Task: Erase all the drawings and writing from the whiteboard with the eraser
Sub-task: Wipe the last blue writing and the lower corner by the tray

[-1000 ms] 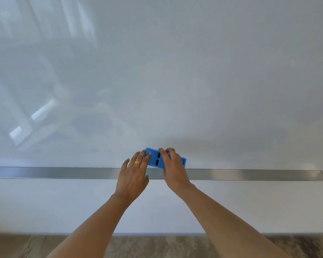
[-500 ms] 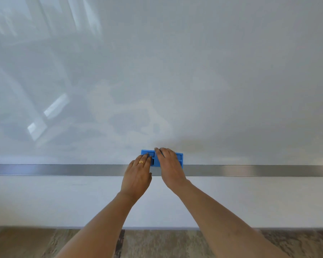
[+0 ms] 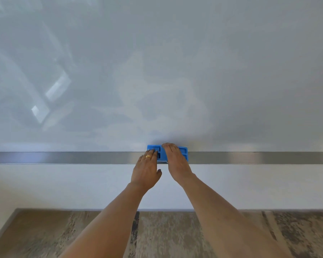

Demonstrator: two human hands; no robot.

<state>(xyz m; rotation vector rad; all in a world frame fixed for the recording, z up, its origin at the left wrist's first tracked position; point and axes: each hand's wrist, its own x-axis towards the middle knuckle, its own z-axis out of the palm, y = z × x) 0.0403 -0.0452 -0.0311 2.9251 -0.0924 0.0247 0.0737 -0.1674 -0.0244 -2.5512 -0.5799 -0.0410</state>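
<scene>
A blue plastic eraser lies level at the bottom edge of the glossy whiteboard, overlapping the metal strip beneath. My left hand, with a gold ring, presses straight fingers on the eraser's left part. My right hand lies flat over its middle, fingertips reaching the top edge. The board shows only faint smears and reflections, no clear writing.
Below the metal strip runs a white wall band. Under it lies a brown and grey patterned floor. Bright window reflections sit on the board's left side.
The eraser slid down from the board's lower area onto the metal strip and levelled out. Both hands moved down with it.
</scene>
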